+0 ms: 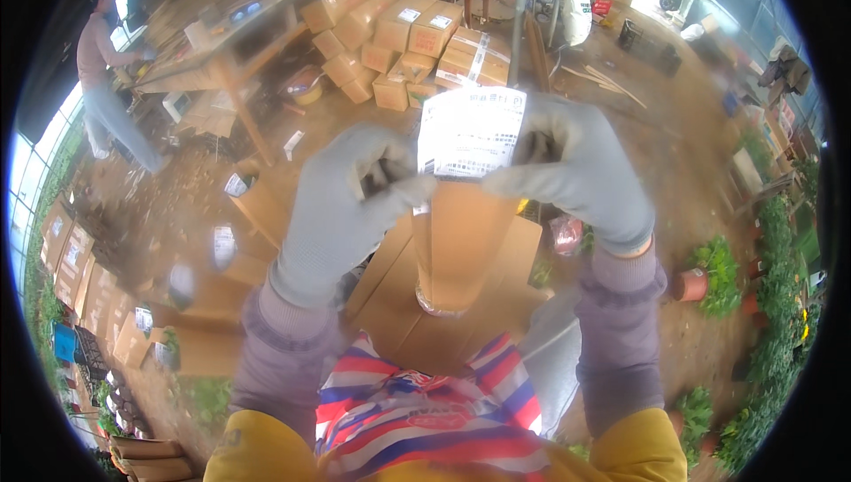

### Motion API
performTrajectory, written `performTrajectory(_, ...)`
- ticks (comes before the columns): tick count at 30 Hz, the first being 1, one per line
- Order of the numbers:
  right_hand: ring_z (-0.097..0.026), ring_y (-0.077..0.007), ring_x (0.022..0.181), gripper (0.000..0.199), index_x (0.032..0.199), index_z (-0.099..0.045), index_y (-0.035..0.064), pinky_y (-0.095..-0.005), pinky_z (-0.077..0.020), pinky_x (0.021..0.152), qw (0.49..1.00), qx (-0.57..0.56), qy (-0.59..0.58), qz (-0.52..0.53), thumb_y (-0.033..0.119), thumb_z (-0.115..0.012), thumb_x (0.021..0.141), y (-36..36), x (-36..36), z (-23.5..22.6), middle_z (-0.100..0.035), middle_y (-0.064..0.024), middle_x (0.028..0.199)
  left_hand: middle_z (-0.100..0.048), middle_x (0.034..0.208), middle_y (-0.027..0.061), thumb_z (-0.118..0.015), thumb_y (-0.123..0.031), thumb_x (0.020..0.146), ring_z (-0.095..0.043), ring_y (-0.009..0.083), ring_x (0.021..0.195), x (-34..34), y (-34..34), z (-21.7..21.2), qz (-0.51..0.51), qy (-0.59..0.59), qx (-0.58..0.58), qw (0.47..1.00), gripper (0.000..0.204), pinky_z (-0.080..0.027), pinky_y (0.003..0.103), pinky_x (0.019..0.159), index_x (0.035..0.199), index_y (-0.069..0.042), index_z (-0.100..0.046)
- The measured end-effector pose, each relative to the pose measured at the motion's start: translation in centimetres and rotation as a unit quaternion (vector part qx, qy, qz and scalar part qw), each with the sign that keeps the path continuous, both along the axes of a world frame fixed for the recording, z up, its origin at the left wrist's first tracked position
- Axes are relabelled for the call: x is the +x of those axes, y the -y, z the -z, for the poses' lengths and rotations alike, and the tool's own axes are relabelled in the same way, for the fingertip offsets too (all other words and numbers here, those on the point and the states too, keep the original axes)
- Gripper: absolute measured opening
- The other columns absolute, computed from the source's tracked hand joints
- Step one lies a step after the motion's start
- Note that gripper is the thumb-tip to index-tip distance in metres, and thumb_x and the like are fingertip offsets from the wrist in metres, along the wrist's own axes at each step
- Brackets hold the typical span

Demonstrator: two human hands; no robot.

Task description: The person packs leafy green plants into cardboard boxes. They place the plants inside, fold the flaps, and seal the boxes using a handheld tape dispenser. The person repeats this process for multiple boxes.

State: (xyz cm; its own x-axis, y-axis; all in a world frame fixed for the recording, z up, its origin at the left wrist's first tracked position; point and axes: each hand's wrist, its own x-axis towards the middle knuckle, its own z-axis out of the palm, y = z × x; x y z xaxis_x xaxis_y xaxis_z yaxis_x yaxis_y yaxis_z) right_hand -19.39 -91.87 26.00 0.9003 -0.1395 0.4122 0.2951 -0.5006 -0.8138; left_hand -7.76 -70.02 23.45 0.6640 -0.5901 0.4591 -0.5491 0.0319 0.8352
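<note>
Both my hands wear grey work gloves and are raised in front of me. Between them is a white printed label (470, 132), held at the top of a narrow brown cardboard carton (465, 238). My left hand (341, 203) pinches the label's left edge, thumb toward me and fingers curled. On the other side, my right hand (585, 172) grips the right edge, its thumb lying near the lower corner. The carton stands below the label, tapering toward its foot. Behind its lower part, a flat cardboard sheet (386, 283) lies partly covered. The fingertips behind the label are hidden.
Stacked cardboard boxes (417, 34) stand ahead, beside a wooden table (213, 66). Another person (102, 57) stands at that table. Labelled cartons (208, 305) crowd my left. Potted green plants (718, 274) line the right, and wooden strips (607, 79) lie on the floor.
</note>
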Motion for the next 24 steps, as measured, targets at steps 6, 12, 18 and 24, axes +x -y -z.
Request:
performTrajectory(6,-0.049,-0.0015,0.049,0.023,0.079,-0.064,-0.0057,-0.0208,-0.0334,0.041,0.989,-0.126,0.045,0.061,0.008,-0.083,0.077,-0.2,-0.3,-0.1,-0.054,0.0011,0.060,-0.060,0.074,0.0057,-0.084,-0.013,0.072,-0.057,0.0159,0.059,-1.8,-0.3,2.2,-0.098,0.110,0.036,0.988,0.023,-0.046,0.032,0.056,0.080,-0.004,-0.065)
performTrajectory(12,-0.055,-0.0078,0.059,0.018,0.085,-0.072,-0.0029,-0.0251,-0.0416,0.050,0.992,-0.105,0.033,0.061,0.007,-0.082,0.074,-0.4,-0.7,0.0,-0.059,-0.0030,0.073,-0.060,0.074,0.0096,-0.078,-0.013,0.078,-0.059,0.0254,0.060,-0.8,0.1,4.3,-0.078,0.202,0.052,0.975,0.015,-0.049,0.035,0.056,0.076,-0.006,-0.065)
performTrajectory(18,-0.055,-0.0126,0.067,0.023,0.097,-0.080,0.0083,-0.0287,-0.0428,0.060,0.986,-0.147,0.059,0.047,0.007,-0.081,0.074,-1.1,-1.4,0.0,-0.058,-0.0026,0.075,-0.063,0.094,0.0068,-0.086,-0.023,0.071,-0.064,0.0233,0.079,-0.3,-0.6,2.3,-0.105,0.185,-0.015,0.977,0.038,-0.051,0.033,0.067,0.103,-0.012,-0.071)
performTrajectory(24,-0.051,-0.0126,0.066,0.026,0.100,-0.077,0.0041,-0.0268,-0.0407,0.059,0.979,-0.156,0.119,0.061,0.007,-0.080,0.074,-0.8,-3.1,1.2,-0.058,-0.0015,0.076,-0.063,0.097,0.0047,-0.083,-0.025,0.066,-0.063,0.0227,0.074,0.4,0.8,-0.4,0.030,0.371,0.067,0.926,0.048,-0.052,0.033,0.063,0.110,-0.013,-0.069)
